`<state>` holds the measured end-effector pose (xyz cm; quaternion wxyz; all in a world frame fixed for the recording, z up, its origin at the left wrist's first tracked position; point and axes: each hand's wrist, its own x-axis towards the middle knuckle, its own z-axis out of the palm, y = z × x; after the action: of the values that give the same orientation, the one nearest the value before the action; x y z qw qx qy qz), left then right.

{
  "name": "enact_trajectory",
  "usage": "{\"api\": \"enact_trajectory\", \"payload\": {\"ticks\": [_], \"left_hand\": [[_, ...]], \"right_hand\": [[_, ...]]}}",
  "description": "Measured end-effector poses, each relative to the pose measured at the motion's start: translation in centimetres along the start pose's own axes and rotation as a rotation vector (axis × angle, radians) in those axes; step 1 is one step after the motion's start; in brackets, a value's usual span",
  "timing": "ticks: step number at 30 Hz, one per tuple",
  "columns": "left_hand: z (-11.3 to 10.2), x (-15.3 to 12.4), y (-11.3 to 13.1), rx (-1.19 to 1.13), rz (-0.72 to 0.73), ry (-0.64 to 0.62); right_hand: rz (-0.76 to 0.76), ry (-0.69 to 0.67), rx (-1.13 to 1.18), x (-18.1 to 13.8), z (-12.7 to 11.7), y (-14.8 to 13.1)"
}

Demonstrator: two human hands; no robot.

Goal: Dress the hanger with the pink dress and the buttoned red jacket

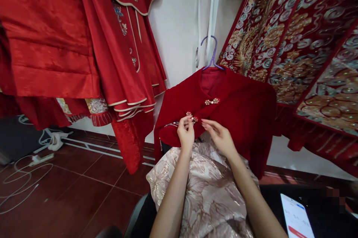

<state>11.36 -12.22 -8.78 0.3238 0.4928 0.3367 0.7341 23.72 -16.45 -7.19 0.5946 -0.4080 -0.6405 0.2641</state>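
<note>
- The dark red velvet jacket (237, 107) hangs on a thin purple wire hanger (212, 53) against the white wall (176, 25), its front flap lying over a pale pink and gold brocade dress (207, 193) that spreads below it.
- The left hand (186, 133) is pinched shut on the lower pearl-and-gold knot button (192, 116), thumb and fingertips closed around it at the flap's edge.
- The right hand (219, 135) sits just beside it, fingers half curled and resting on the velvet; whether it grips the fabric or only steadies it, I cannot tell.
- The upper pearl button (212, 101) near the collar looks already fastened, so by my reading the lower fastening is the step in hand.
- The next move, I judge, calls for fine finger work: holding the button steady while its loop is lined up, without dragging the jacket off its hanger.
- Red satin robes with cream piping (123, 44) hang to the left, well apart; a white phone (296, 217) lies at the lower right.
</note>
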Motion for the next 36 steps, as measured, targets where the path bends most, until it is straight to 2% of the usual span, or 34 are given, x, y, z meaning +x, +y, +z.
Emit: {"api": "enact_trajectory", "payload": {"ticks": [3,6,9,11,13,15,16,18,21,23,25,28,30,32,33,34,35,36], "left_hand": [[0.0,-0.1,-0.1,-0.043,-0.001,0.009],[-0.2,-0.1,-0.2,-0.042,0.012,-0.003],[-0.3,0.0,0.1,0.012,-0.037,0.032],[-0.2,0.1,0.8,-0.005,-0.142,0.035],[0.0,0.1,1.9,-0.137,-0.331,-0.028],[0.1,0.0,3.4,-0.321,-0.524,-0.139],[0.1,-0.2,4.1,-0.389,-0.586,-0.204],[-0.2,-0.5,5.6,-0.458,-0.621,-0.361],[-1.1,-0.7,7.0,-0.422,-0.573,-0.646],[-1.6,-0.7,7.2,-0.363,-0.551,-0.817],[-1.5,-0.9,6.7,-0.326,-0.562,-0.921],[0.3,-2.7,5.2,-0.244,-0.547,-1.041],[2.2,-4.9,4.2,-0.119,-0.384,-1.152],[3.9,-7.4,3.3,0.022,-0.196,-1.352],[4.5,-8.4,2.8,0.106,-0.117,-1.405],[5.0,-9.2,2.3,0.182,-0.076,-1.42],[5.2,-9.7,1.7,0.247,-0.074,-1.385],[5.4,-9.9,1.1,0.29,-0.116,-1.298]], "right_hand": [[0.098,-0.006,0.017,-1.3,-2.0,-0.1],[0.175,-0.064,-0.108,-2.0,-4.0,-0.8],[0.296,-0.329,-0.364,-3.0,-6.3,-2.0],[0.357,-0.519,-0.488,-3.8,-7.8,-2.9],[0.384,-0.587,-0.538,-4.6,-9.1,-3.8],[0.385,-0.549,-0.548,-5.0,-10.1,-4.4],[0.376,-0.519,-0.548,-5.2,-10.5,-4.5],[0.362,-0.489,-0.549,-5.3,-11.4,-4.5],[0.357,-0.484,-0.587,-5.5,-12.7,-4.0],[0.375,-0.433,-0.641,-5.8,-13.6,-3.6],[0.393,-0.328,-0.705,-6.1,-14.2,-3.1],[0.36,-0.192,-0.745,-6.3,-14.5,-2.6],[0.311,-0.164,-0.726,-6.2,-14.2,-2.4],[0.287,-0.149,-0.717,-6.1,-14.0,-2.4],[0.284,-0.148,-0.715,-6.1,-13.9,-2.5],[0.289,-0.155,-0.705,-6.1,-14.0,-2.6],[0.299,-0.172,-0.682,-6.3,-14.1,-2.8],[0.311,-0.193,-0.647,-6.4,-14.3,-3.0]]}}
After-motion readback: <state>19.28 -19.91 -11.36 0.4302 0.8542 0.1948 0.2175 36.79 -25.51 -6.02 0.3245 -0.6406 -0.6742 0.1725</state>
